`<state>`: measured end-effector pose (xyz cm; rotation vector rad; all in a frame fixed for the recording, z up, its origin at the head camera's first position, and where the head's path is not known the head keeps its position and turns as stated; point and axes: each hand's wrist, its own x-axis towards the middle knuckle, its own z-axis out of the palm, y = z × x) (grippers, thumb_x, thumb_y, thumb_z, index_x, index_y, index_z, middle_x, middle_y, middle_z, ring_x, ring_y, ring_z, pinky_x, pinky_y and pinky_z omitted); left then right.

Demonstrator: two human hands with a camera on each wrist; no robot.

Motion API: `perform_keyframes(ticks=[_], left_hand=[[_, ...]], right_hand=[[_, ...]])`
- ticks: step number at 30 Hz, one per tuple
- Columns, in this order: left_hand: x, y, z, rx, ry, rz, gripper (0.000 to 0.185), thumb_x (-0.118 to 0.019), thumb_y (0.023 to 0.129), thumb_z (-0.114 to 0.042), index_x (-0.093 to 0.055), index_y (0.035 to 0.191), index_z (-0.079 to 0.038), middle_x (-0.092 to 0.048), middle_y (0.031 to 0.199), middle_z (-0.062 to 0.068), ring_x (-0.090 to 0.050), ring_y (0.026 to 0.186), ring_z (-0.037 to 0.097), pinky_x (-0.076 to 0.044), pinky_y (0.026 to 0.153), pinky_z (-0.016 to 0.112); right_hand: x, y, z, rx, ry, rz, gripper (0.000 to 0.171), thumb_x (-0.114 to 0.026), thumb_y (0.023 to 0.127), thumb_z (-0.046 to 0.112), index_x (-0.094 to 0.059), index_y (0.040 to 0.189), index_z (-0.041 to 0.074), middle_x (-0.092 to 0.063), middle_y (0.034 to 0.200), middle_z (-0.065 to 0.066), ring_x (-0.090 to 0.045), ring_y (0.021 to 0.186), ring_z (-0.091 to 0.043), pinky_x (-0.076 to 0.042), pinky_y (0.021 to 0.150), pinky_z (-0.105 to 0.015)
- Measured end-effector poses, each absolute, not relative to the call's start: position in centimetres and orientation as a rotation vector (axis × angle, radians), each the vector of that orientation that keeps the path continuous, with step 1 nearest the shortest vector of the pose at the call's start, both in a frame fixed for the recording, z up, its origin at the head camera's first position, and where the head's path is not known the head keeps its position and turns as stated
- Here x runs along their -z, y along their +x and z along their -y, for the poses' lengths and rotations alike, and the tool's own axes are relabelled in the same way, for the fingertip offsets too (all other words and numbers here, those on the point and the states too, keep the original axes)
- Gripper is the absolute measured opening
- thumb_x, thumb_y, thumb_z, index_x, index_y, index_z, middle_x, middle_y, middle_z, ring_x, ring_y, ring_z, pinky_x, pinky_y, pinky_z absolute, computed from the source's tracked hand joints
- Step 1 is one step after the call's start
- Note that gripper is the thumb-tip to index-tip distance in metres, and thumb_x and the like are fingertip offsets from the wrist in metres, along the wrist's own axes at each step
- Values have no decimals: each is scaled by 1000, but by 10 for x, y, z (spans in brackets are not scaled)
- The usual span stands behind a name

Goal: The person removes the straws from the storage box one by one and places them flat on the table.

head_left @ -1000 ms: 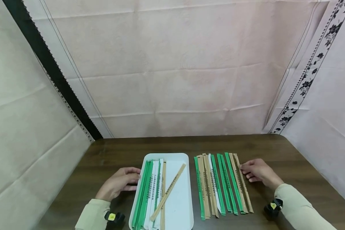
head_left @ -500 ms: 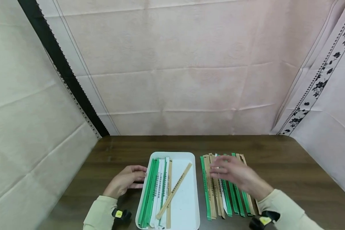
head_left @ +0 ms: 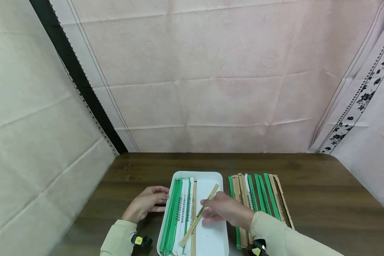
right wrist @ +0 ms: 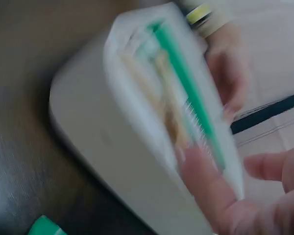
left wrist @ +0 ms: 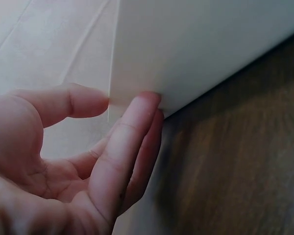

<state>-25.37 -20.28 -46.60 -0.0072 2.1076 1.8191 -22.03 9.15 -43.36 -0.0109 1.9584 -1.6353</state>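
A white tray [head_left: 216, 245] holds several long, flat, paper-wrapped sticks in green, white and brown with dark print, lined up along its left side. One brown wrapped stick [head_left: 192, 229] lies aslant across the others. My left hand [head_left: 147, 204] touches the tray's left wall; in the left wrist view, the thumb tip meets the rim and the fingertips rest on the outer wall. Over the tray, my right hand [head_left: 224, 209] has its fingertips at the slanted brown stick. The right wrist view is blurred there, with thumb and index finger apart.
A row of several green, brown and white wrapped sticks [head_left: 267, 193] lies on the dark wooden table [head_left: 332, 209] right of the tray, partly under my right forearm. Pale cloth walls [head_left: 224, 89] enclose the back and sides.
My right hand has moved left from the far right end of the loose row, across it, to the slanted brown stick over the tray. My left hand stays at the tray wall.
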Motion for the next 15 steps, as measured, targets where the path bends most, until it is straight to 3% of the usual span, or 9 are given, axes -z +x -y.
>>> perform_keyframes(ticks=[3,6,11,15], left_hand=[[467,-254,202,-1816,-14,-2107,37,-67,100,-10,-60,132,7,-72,114,17,-73,96,22,-66,80,38],[466,-254,201,-1811,-10,-2113,37,-67,100,-10,-61,132,7,-72,114,17,-73,97,22,-65,81,38],[465,-255,201,-1809,-17,-2130,36,-66,100,-9,-61,132,8,-71,115,18,-72,96,22,-65,80,37],[465,-255,200,-1807,-36,-2125,35,-66,100,-9,-61,131,8,-71,114,17,-73,96,21,-65,80,37]], right_hand=[[436,-227,-88,1519,-70,-2083,33,-60,108,20,-66,109,-13,-76,87,-19,-76,68,-18,-64,69,-28],[436,-233,-82,1423,-86,-2196,27,-60,107,16,-65,98,-8,-75,76,-14,-74,59,-16,-63,62,-27],[434,-241,-68,1305,-123,-2363,15,-65,103,11,-58,98,-1,-71,67,-13,-69,51,-15,-59,55,-26],[436,-244,-61,1335,-139,-2345,10,-66,101,6,-60,101,-3,-70,65,-12,-65,47,-11,-55,50,-22]])
